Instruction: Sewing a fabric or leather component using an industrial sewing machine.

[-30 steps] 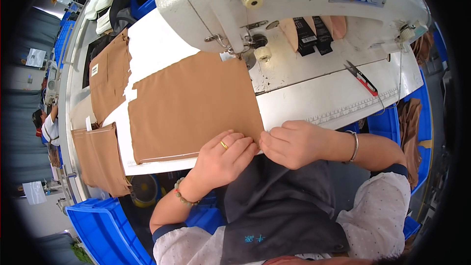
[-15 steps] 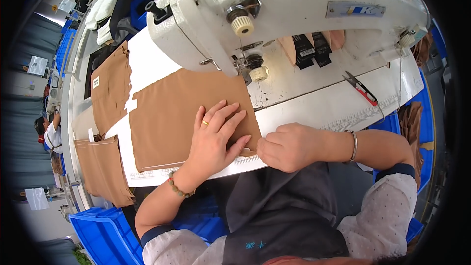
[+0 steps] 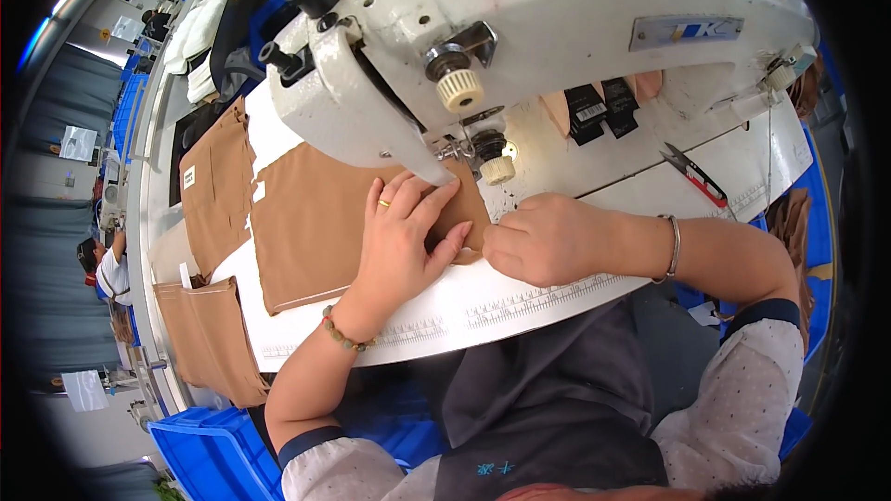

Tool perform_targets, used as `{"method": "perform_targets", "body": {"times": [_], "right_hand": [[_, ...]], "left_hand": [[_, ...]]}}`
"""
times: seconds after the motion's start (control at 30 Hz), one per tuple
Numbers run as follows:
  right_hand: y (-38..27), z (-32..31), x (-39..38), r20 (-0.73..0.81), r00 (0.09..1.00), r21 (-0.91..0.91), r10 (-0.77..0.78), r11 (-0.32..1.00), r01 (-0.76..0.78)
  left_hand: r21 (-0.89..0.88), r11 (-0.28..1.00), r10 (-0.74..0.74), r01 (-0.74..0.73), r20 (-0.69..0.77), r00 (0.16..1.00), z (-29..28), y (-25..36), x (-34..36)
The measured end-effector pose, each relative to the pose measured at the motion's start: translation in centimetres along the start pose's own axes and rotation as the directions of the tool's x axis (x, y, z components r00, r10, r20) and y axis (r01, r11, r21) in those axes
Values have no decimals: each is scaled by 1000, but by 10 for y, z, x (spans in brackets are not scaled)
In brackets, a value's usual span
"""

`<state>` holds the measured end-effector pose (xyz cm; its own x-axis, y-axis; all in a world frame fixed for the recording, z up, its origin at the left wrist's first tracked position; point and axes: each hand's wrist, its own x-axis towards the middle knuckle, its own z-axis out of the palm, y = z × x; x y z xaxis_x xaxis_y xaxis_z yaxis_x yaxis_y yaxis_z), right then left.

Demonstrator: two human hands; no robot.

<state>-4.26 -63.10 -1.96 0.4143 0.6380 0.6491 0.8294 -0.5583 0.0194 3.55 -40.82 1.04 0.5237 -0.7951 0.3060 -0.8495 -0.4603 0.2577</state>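
Beneath the sewing machine (image 3: 575, 14) | left hand (image 3: 401, 237) spread on brown cloth (image 3: 311, 232); right hand (image 3: 541, 239) pinching its near-right corner | apparently guiding edge; wants flat, aligned feed

You see a flat, rectangular brown cloth panel (image 3: 316, 227); an arched, white metal sewing machine (image 3: 548, 32); your thin-cloth white sleeves (image 3: 729, 404), dark-dotted, with navy cloth cuffs (image 3: 763, 317).
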Motion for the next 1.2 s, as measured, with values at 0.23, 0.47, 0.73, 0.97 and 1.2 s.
{"method": "perform_targets", "body": {"times": [0.23, 0.47, 0.73, 0.97, 1.2], "right_hand": [[22, 4, 6, 9, 1000, -17, 18, 1000, -18], [38, -1, 14, 62, 992, -30, 111, 994, -109], [45, 8, 13, 16, 986, -34, 168, 985, -168], [41, 7, 12, 27, 945, 79, 325, 942, -326], [38, -4, 11, 100, 940, 13, 325, 945, -328]], "left_hand": [[-33, 998, 43, -46, -81, 996, 8, -22, 16], [-136, 987, -88, 91, 24, 996, 3, -33, 28], [65, 986, 159, -152, -123, 980, -8, -14, 26], [46, 935, 355, -352, -128, 926, 0, -13, 20], [66, 957, 285, -282, -59, 957, -2, -11, 17]]}}
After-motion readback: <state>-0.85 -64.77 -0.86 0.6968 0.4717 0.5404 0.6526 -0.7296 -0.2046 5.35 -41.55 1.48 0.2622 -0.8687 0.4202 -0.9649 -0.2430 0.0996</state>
